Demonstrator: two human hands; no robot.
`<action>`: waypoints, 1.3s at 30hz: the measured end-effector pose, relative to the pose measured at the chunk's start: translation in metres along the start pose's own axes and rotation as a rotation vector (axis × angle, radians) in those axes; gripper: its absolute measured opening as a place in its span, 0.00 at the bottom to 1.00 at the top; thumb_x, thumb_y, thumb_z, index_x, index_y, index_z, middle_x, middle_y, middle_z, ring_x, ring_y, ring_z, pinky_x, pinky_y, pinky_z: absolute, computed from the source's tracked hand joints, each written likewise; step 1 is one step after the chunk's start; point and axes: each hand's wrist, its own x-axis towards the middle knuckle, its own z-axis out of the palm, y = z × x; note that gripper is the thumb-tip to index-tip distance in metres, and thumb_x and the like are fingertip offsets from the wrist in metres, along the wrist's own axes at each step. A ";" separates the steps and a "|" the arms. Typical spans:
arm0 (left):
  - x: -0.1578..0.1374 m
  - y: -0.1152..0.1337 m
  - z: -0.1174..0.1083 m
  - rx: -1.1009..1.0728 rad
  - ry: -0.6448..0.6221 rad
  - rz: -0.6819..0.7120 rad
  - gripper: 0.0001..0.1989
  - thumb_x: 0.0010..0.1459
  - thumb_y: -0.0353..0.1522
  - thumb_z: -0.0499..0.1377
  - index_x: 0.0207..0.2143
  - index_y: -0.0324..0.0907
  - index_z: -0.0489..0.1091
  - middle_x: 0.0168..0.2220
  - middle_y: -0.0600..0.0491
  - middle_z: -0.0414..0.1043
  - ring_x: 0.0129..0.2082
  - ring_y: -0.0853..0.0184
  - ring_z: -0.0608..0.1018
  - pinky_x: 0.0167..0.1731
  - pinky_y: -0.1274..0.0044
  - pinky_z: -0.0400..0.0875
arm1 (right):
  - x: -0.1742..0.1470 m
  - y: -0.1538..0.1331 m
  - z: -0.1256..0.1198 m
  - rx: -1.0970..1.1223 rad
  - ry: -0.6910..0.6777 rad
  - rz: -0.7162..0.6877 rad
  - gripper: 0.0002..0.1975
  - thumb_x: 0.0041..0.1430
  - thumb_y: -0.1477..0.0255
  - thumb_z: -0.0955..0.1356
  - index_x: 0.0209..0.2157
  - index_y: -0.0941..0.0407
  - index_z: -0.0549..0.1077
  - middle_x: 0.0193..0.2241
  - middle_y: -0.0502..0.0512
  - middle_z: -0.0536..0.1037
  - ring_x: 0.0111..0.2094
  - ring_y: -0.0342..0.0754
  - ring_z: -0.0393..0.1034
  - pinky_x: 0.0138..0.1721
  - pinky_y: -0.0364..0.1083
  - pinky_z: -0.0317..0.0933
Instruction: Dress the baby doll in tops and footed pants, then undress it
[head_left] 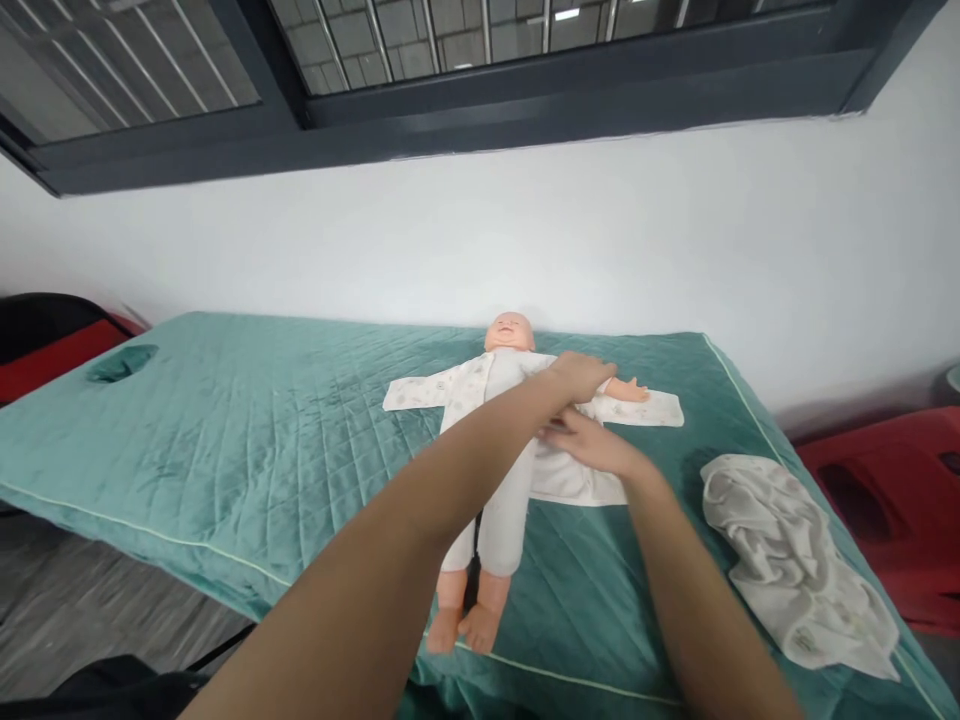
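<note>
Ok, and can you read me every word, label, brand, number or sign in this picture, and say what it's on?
There is no readable text here.
White patterned jacket on the doll: small faint print, too blurred to tell if any is lettering.
Crumpled white cloth: faint marks, also too small to read.

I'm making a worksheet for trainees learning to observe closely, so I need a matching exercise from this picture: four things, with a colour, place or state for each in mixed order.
Things
1. Doll
2. Jacket
3. Loose cloth
4. Bed cover

Descriptions
A. Green and quilted
B. Sleeves stretched out to both sides
C. Bunched up in a heap, towards the right of the picture
D. Lying on its back with bare feet

Right pairs: 1-D, 2-B, 3-C, 4-A
</note>
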 end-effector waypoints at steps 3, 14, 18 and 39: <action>-0.004 -0.007 0.001 0.014 0.064 -0.010 0.18 0.58 0.27 0.58 0.51 0.43 0.68 0.47 0.45 0.78 0.42 0.56 0.80 0.35 0.71 0.68 | -0.022 -0.003 -0.036 0.063 -0.114 0.070 0.24 0.62 0.55 0.68 0.56 0.48 0.74 0.60 0.53 0.74 0.60 0.59 0.68 0.59 0.56 0.65; -0.018 -0.012 0.009 0.016 0.171 0.036 0.17 0.59 0.27 0.56 0.51 0.42 0.68 0.45 0.45 0.77 0.45 0.55 0.79 0.39 0.69 0.67 | 0.007 0.059 -0.027 -0.240 0.573 0.385 0.17 0.43 0.63 0.73 0.15 0.52 0.61 0.15 0.49 0.65 0.25 0.49 0.64 0.30 0.47 0.54; -0.021 -0.012 0.009 0.028 0.176 0.027 0.16 0.60 0.28 0.55 0.51 0.42 0.68 0.45 0.46 0.77 0.45 0.57 0.78 0.43 0.69 0.66 | -0.006 0.066 -0.047 -0.072 0.676 0.345 0.11 0.46 0.61 0.68 0.25 0.54 0.70 0.23 0.52 0.74 0.31 0.51 0.68 0.33 0.47 0.58; -0.023 -0.001 0.017 0.198 0.079 0.041 0.15 0.62 0.33 0.58 0.51 0.42 0.71 0.47 0.43 0.78 0.45 0.54 0.80 0.46 0.66 0.64 | -0.014 0.062 -0.063 0.022 1.031 0.332 0.17 0.55 0.54 0.66 0.29 0.54 0.70 0.25 0.52 0.74 0.27 0.49 0.67 0.32 0.49 0.62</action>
